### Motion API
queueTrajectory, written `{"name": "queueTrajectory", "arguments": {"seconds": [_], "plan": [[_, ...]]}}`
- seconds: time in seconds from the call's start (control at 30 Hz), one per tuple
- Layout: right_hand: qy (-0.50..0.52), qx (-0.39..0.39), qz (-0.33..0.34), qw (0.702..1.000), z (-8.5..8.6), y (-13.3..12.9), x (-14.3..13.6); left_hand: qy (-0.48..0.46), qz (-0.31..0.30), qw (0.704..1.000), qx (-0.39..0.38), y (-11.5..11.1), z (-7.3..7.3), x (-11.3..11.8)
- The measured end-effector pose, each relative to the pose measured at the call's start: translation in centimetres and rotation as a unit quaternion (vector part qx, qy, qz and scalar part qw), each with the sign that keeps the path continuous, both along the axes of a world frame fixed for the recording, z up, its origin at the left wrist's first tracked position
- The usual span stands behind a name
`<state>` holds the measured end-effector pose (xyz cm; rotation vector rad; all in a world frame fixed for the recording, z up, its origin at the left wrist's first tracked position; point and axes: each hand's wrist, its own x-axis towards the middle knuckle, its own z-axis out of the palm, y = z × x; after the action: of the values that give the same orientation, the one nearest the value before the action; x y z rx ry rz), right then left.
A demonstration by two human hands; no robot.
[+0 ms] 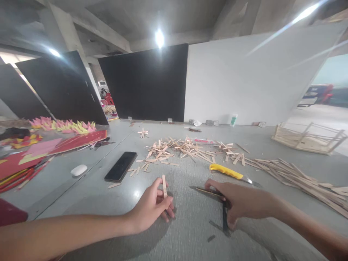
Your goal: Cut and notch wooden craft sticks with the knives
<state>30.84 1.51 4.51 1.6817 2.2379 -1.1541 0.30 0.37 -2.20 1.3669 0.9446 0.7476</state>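
My left hand (156,206) is closed, pinching a short piece of flat wooden craft stick (164,185) upright between thumb and fingers. To its right my right hand (236,203) curls low over the table, around a dark tool with a black handle (225,217). A thin pointed part (209,191) with a tan strip sticks out to the left from under these fingers; the tool's exact kind is partly hidden. Just beyond the right hand lies a yellow utility knife (225,170), blade to the right. A loose pile of cut stick pieces (187,146) spreads farther back.
A black phone (121,166) and a white rounded case (78,170) lie left. Long wooden strips (296,181) are heaped right, before a small stick-built fence frame (307,139). Red card (78,142) and folded paper (62,125) sit far left. Black and white panels (231,79) stand behind.
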Motion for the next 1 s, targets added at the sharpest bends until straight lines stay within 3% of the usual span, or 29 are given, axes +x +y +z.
{"name": "queueTrajectory", "arguments": {"seconds": [0.33,1.0], "plan": [[-0.006,0.014,0.022,1.000,-0.3,0.3,0.4,0.002,0.055,0.998,0.017,-0.9,-0.2,0.4],[-0.024,0.020,0.020,0.999,-0.2,0.3,0.3,0.010,0.013,0.999,0.050,-1.0,-0.4,0.0]]}}
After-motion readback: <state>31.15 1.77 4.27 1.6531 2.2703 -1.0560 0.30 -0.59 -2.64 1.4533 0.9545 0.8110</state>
